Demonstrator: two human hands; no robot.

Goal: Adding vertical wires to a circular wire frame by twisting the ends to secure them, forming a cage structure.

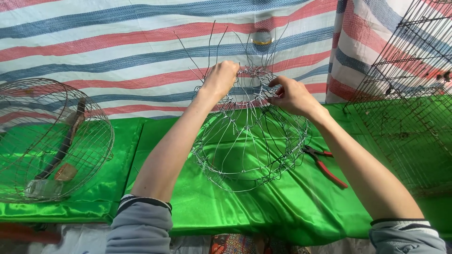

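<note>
I see a work surface draped in shiny green cloth point(292, 207), creased, in two panels with a seam left of the half-woven wire cage point(249, 141). The cage sits directly on the cloth, mid-surface. Red-handled pliers point(325, 164) lie just right of the cage, touching the cloth. A finished round wire basket point(47, 136) rests well left of the cage, on the left panel.
</note>
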